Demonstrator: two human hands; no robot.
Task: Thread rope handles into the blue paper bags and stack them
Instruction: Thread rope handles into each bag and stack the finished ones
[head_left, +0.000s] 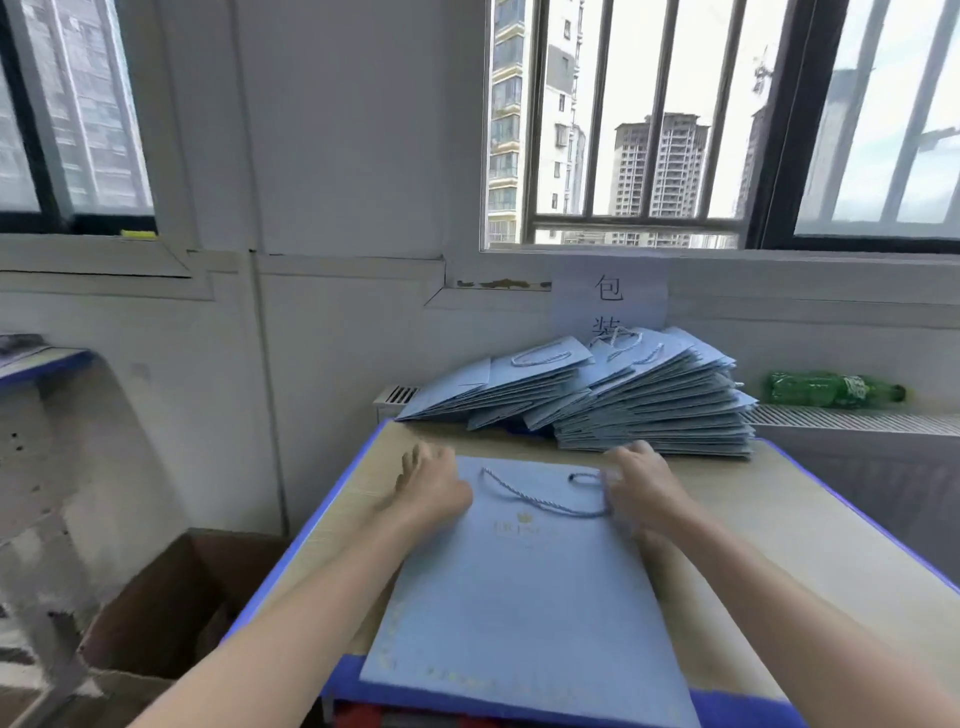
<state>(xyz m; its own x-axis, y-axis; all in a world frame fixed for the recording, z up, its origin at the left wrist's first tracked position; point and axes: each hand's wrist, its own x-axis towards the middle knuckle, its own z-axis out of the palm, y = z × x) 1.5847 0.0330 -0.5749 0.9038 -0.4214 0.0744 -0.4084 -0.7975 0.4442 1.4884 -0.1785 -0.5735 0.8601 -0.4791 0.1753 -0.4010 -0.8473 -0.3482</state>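
A flat blue paper bag (524, 587) lies on the table in front of me, its top edge away from me. A light blue rope handle (540, 500) curves across its upper part. My left hand (431, 480) rests at the bag's top left corner, fingers spread over the edge. At the top right corner, my right hand (641, 480) holds the bag's edge where the rope's right end loops. Behind the hands stands a fanned stack of blue bags (613, 395) with handles on top.
The table (810, 525) has a tan top and blue rim. An open cardboard box (171, 603) sits on the floor at the left. A green plastic bottle (831, 388) lies on the radiator ledge at the right, under barred windows.
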